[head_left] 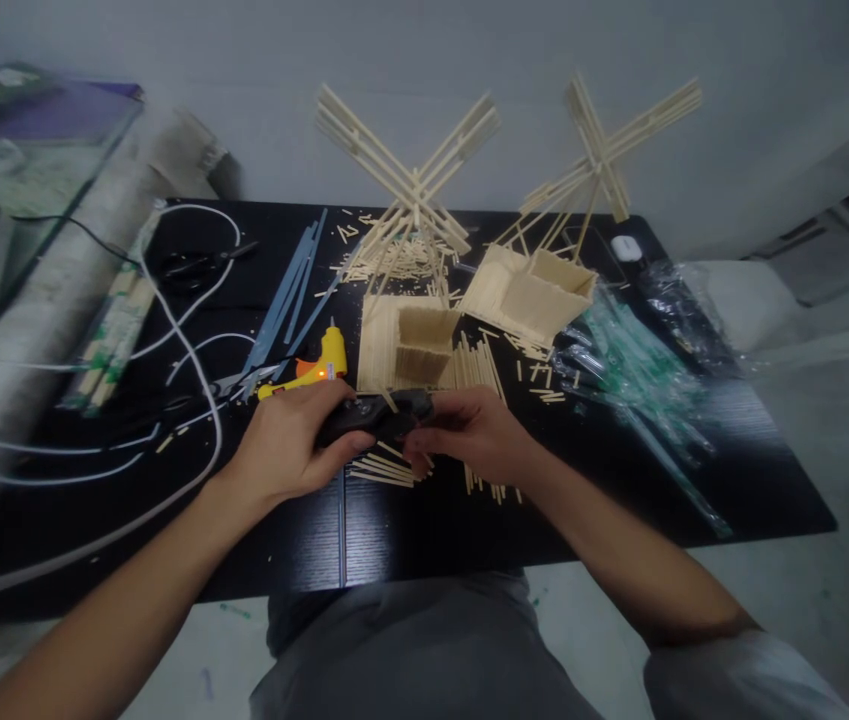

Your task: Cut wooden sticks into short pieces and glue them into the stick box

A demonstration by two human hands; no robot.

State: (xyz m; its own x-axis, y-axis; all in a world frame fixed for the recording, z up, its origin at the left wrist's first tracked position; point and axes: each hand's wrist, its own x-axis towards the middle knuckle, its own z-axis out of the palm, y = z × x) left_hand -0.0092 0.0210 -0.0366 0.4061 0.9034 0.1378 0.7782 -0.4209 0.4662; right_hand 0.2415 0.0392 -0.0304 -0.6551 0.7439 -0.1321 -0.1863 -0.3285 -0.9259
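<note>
My left hand is wrapped round a black hand tool, possibly a cutter; its exact kind is blurred. At the tool's right end, my right hand has its fingers pinched together, and what lies between them is hidden. A short pale wooden stick pokes up at the tool. Just beyond the hands stands a windmill-like model of thin wooden sticks, with a box on a base and crossed blades. Loose sticks lie beneath my hands, and more sticks lie beside the model.
A second stick model stands back right. Left of my hands lies a yellow glue gun with its light on. Blue-grey strips, white cables and black scissors lie further left. Plastic wrappers cover the right side of the black table.
</note>
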